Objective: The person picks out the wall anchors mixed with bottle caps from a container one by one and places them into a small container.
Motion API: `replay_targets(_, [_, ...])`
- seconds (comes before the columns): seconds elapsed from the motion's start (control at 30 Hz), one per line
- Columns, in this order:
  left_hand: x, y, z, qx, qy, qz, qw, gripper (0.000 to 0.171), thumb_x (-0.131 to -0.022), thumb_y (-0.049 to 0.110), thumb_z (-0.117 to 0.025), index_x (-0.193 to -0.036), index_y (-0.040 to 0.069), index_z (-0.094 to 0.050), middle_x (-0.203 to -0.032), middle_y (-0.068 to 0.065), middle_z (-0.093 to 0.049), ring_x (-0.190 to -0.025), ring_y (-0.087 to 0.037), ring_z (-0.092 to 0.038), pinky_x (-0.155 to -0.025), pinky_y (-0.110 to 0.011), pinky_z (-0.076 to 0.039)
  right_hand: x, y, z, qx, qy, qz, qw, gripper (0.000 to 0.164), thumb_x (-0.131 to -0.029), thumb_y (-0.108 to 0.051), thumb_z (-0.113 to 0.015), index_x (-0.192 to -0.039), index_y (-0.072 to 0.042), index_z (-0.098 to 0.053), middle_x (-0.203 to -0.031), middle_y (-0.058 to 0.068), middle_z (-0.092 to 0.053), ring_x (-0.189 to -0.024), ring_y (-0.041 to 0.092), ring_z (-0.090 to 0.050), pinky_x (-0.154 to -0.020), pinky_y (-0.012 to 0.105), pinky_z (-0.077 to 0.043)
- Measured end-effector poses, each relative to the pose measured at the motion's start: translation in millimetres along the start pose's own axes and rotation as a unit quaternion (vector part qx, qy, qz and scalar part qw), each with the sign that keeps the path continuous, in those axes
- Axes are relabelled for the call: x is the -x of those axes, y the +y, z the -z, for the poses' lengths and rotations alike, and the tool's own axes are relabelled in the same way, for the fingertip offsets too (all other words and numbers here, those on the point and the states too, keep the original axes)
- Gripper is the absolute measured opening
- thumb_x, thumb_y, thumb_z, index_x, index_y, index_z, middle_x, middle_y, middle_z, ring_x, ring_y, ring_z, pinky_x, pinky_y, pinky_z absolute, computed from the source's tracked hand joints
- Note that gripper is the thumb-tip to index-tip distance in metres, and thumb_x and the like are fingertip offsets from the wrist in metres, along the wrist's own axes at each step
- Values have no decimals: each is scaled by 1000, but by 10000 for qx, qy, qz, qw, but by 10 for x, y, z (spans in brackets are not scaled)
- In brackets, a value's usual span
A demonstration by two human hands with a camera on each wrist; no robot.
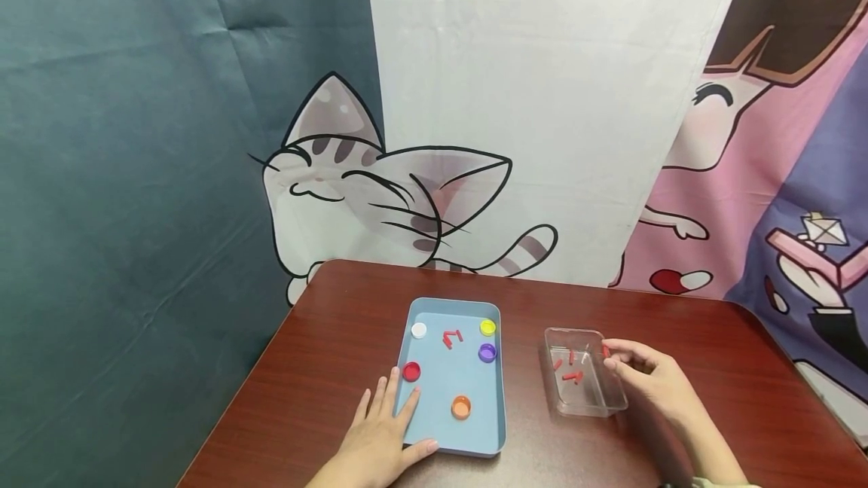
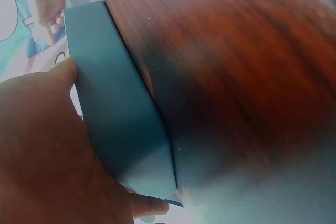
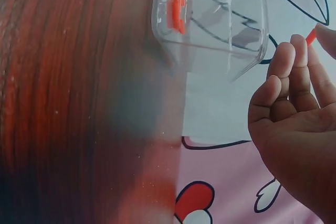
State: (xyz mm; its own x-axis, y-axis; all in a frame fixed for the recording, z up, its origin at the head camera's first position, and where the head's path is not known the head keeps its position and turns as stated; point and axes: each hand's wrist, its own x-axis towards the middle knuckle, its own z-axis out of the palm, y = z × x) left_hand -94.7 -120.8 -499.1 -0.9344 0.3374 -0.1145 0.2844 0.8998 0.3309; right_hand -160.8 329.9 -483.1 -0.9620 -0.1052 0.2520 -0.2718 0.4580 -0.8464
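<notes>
One red stick (image 1: 606,352) pinched between thumb and fingertips of the right grip (image 1: 651,379), right at the right-hand rim of the clear plastic box (image 1: 588,410), toward its far corner. Long axis close to upright in the head view, slanted in the right wrist view; impossible to tell whether inside the wall or just outside it, or whether touching.

Key relation, by judgement: stick to the right of the box, pale-blue tray (image 1: 441,428) to the left of both, beyond a strip of reddish-brown worktop (image 1: 271,398). Right grip nearer the box; left grip (image 1: 376,428) at the tray, back of the hand uppermost, fingers straight and spread against the near-left edge, thumb by the near rim, without any stick.

As for looks: short, slim, bright red, apparently straight-sided, partly hidden by the fingertips. Similar pieces elsewhere: a scatter of red sticks (image 1: 568,377) on the box floor and a small cluster (image 1: 450,338) toward the tray's far end, all at mixed angles, exact counts uncertain because of overlaps. Around that cluster, also in the tray, five small round caps: white cap (image 1: 418,330) far left, yellow cap (image 1: 487,327) far right, purple cap (image 1: 487,353) just nearer, red cap (image 1: 411,372) beside the left fingers, orange cap (image 1: 461,407) toward the near end.
</notes>
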Motion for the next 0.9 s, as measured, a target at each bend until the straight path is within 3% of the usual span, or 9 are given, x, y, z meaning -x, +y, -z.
replay_targets(0.53, [10,-1,0,59,7,49,10000,91,-90,78,-47,-155,14,-43,-167,-23,-14,-149,-50,-21,-116,-69,-15,-47,2,44,117,-84,-21,9999,37,-95,-11,-71,-129,3,-63,-88,6,-69,-74,6,-59,-63,24,-47])
replay_targets(0.9, [16,-6,-4,0,47,-2,10000,91,-90,77,-47,-155,14,-43,-167,-24,-13,-149,-50,-21,-116,-68,-16,-181,-139,-122,-138,-366,268,9989,35,-95,-8,-70,-128,2,-64,-88,4,-68,-72,11,-60,-59,27,-47])
